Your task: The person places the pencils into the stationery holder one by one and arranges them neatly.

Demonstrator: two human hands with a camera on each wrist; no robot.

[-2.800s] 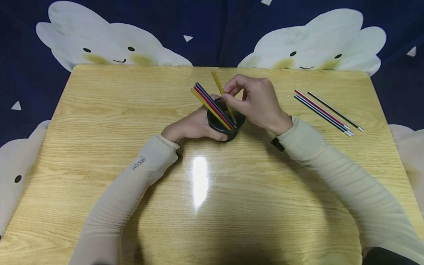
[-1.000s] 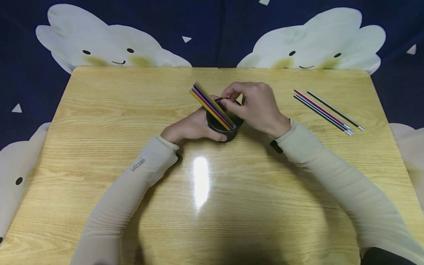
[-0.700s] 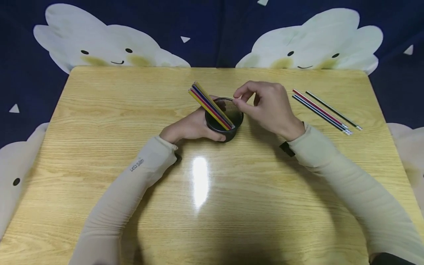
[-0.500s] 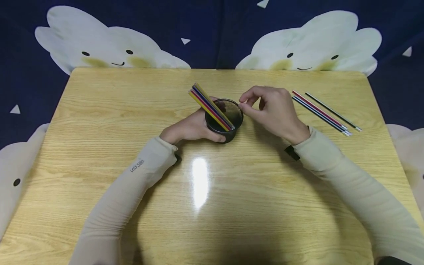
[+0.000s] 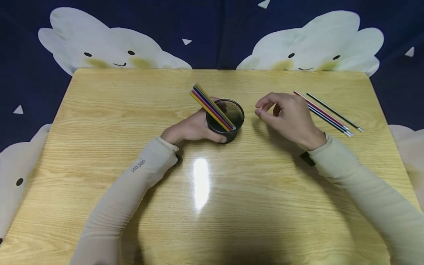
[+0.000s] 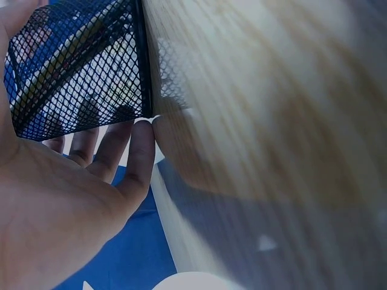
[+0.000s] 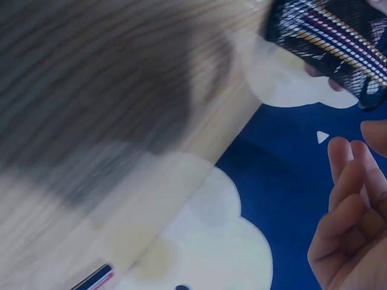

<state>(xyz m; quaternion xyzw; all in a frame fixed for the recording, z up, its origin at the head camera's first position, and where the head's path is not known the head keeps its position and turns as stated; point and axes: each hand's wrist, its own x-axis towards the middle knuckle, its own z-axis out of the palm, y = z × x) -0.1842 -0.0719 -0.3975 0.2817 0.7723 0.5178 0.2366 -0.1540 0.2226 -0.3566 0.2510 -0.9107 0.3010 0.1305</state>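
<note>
A black mesh pencil cup (image 5: 229, 138) stands on the table, gripped by my left hand (image 5: 193, 125). In the left wrist view, the fingers of that hand (image 6: 66, 199) lie along the mesh wall. Several pencils (image 5: 212, 107), in yellow, red and dark blue, lean to the left inside the cup. My right hand (image 5: 288, 116) hovers to the right of the cup with loosely bent fingers and nothing between them. The right wrist view also shows the fingers of that hand (image 7: 347, 205) empty, apart from the cup (image 7: 329, 42).
At the right of the wooden table (image 5: 265, 206), a red pencil (image 5: 322, 111) and dark pencils lie side by side, partly behind my right hand. A separate black pencil (image 5: 334, 111) lies just beyond them. Dark blue cloth with white clouds (image 5: 318, 40) borders the table.
The yellow pencil once pinched by my right hand now leans with the others in the cup. The right hand has let go and moved right, away from the rim. My left hand keeps its grip.
</note>
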